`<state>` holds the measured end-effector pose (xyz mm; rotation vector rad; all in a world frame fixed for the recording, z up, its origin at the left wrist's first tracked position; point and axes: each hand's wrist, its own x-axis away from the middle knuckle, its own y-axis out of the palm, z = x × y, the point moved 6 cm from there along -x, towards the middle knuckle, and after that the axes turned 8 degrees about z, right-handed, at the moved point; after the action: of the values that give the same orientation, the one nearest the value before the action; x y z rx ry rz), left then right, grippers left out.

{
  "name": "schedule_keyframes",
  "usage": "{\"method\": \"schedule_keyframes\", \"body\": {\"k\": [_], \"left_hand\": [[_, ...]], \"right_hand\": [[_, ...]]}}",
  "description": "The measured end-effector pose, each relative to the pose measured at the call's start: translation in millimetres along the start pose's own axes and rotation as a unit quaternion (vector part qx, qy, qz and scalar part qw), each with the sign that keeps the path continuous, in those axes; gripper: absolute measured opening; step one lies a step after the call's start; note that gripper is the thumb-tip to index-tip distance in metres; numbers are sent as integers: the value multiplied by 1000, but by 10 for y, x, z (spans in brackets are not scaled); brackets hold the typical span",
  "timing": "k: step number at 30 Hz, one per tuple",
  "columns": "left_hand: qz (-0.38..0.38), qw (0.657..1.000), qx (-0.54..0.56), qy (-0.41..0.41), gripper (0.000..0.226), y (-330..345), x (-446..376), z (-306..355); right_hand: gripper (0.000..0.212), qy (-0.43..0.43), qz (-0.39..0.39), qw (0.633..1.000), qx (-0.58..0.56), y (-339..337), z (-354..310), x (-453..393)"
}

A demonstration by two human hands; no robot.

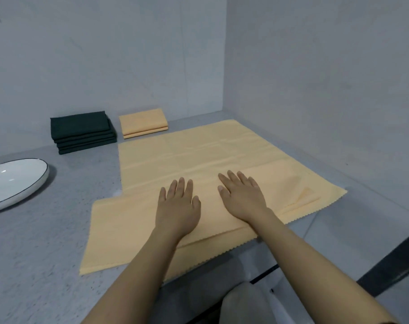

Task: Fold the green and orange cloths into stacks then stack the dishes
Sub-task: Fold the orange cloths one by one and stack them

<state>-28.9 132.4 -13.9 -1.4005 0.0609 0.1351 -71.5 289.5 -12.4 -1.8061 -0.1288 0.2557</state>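
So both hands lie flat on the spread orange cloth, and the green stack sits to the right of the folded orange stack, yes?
Not quite. In the head view the green stack sits left of the orange stack. Both hands, left and right, do lie flat on the spread cloth.

Counter [47,242]: bare strip at near left, between dish [14,181] and spread orange cloth [199,155]; a hand can pass there. Second bare strip at right, between cloth edge and right wall [327,78].

Far side blocked: green stack [82,132] and orange stack [142,122] sit side by side against back wall [105,54], just beyond the cloth's far left corner.

Both hands, left [177,206] and right [243,197], lie flat on the near part of the cloth; forearms cross the near edge.
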Motion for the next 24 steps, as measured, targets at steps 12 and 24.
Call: {"method": "schedule_keyframes", "body": {"k": [12, 24], "left_hand": [[7, 1000, 2, -2, 56, -13, 11, -6], [0, 1000, -13, -4, 56, -15, 19, -5]], "right_hand": [[60, 159, 14, 986, 37, -234, 1023, 1], [28, 191, 273, 942, 46, -645, 1143, 363]]}}
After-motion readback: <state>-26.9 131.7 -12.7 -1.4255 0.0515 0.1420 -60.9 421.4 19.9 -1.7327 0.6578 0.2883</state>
